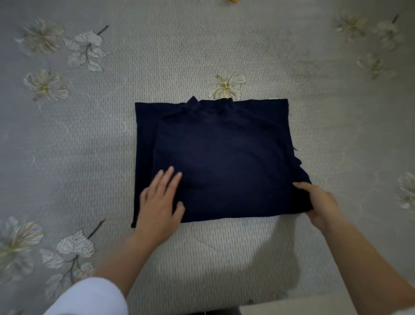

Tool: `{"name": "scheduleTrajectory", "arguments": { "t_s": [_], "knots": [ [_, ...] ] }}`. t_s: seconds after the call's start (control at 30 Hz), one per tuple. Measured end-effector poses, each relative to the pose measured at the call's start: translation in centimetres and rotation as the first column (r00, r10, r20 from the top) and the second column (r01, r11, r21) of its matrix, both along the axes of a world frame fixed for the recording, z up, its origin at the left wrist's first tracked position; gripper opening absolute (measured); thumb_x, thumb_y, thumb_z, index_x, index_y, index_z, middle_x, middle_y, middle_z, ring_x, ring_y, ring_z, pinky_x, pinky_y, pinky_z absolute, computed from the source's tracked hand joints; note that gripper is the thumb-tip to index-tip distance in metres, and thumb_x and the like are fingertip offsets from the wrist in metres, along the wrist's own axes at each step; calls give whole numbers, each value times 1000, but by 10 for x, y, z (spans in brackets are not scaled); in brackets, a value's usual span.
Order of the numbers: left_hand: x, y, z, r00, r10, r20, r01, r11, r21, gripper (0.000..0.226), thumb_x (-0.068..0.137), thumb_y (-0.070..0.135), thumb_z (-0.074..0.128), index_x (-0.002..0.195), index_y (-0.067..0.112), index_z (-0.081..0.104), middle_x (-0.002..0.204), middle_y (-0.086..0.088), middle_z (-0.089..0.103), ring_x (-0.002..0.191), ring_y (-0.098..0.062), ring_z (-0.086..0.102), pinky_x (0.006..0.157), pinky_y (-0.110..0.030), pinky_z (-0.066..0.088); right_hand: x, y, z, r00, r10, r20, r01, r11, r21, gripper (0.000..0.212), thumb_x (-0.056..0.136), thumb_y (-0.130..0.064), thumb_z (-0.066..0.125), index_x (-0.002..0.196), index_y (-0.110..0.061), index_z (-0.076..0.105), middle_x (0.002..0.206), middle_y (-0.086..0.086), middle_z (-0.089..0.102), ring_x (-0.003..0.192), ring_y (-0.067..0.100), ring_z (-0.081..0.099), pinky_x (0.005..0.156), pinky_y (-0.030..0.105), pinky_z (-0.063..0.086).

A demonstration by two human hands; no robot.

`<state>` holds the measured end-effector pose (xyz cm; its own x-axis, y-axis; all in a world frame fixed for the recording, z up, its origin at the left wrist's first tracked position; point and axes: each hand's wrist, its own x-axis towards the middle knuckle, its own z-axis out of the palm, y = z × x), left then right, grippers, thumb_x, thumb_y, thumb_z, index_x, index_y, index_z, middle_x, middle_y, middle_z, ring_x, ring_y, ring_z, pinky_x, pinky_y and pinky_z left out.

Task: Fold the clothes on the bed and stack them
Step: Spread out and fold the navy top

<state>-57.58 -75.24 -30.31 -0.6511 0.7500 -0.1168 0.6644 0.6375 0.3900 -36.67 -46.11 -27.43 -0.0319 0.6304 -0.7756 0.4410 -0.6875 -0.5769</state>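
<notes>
A dark navy garment (215, 155) lies folded into a rough square in the middle of the bed, its collar at the far edge. My left hand (160, 197) rests flat on its near left part, fingers straight and spread. At the near right corner my right hand (318, 202) grips the fabric edge, thumb on top and fingers tucked beneath the cloth.
The bed is covered by a grey ribbed bedspread (202, 45) printed with pale flowers. A small yellow thing (233, 1) peeks in at the far top edge. The bed's near edge (292, 305) runs along the bottom right.
</notes>
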Motion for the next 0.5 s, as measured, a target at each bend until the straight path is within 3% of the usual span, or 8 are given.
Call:
{"name": "scheduleTrajectory", "arguments": {
  "t_s": [0.07,0.13,0.23,0.27,0.33,0.4,0.47,0.5],
  "knots": [
    [7,18,-4,971,-235,28,237,967,-94,60,94,37,33,151,30,17,159,9,2,147,-16,0,115,-38,10,-19,-7,14,998,6,55,-13,992,128,16,74,-13,71,87,-6,66,90,5,67,84,20,62,66,30,49],
    [11,29,-13,948,-282,149,308,930,-199,55,100,37,29,151,33,10,155,14,-12,147,-14,-9,117,-36,-1,-46,-20,31,995,93,39,-100,960,263,17,72,-14,68,77,1,61,77,8,62,75,21,57,63,29,45],
    [9,37,-15,909,-147,391,208,971,-118,48,102,33,33,149,31,24,157,14,1,146,-10,-7,116,-31,-3,-94,-50,60,965,256,-55,-212,886,412,21,73,-13,64,71,4,51,66,8,54,64,16,50,56,29,39],
    [5,39,-9,830,-41,556,71,997,-33,44,102,31,37,146,29,34,157,12,13,146,-9,1,116,-28,2,-111,-63,68,947,303,-104,-231,870,436,17,73,-11,64,66,-2,52,63,4,53,61,13,50,53,26,39],
    [-10,40,7,466,161,870,-369,929,26,33,101,32,41,132,32,52,147,9,39,136,-3,31,110,-21,23,-143,-92,81,893,394,-218,-258,845,469,20,75,-7,65,59,-13,55,63,-5,58,62,7,54,55,21,44],
    [-32,29,22,82,185,979,-674,734,-82,29,100,38,39,122,35,58,135,5,56,117,-3,52,93,-23,41,-169,-123,83,816,487,-311,-307,821,481,23,75,-5,66,58,-16,55,76,-7,63,77,6,58,71,23,46],
    [-52,7,25,-160,75,984,-794,583,-174,40,100,44,30,127,27,54,131,-2,59,114,-15,57,91,-32,44,-188,-152,76,732,590,-342,-415,783,463,23,76,-7,67,60,-19,55,98,-7,67,95,4,60,81,17,43],
    [-61,-5,25,-233,23,972,-824,526,-210,47,100,47,26,130,22,52,130,-6,60,115,-20,57,93,-36,44,-195,-166,70,686,637,-352,-482,760,436,20,79,-9,68,65,-20,59,108,-6,68,103,2,59,83,13,42]
  ]
}}
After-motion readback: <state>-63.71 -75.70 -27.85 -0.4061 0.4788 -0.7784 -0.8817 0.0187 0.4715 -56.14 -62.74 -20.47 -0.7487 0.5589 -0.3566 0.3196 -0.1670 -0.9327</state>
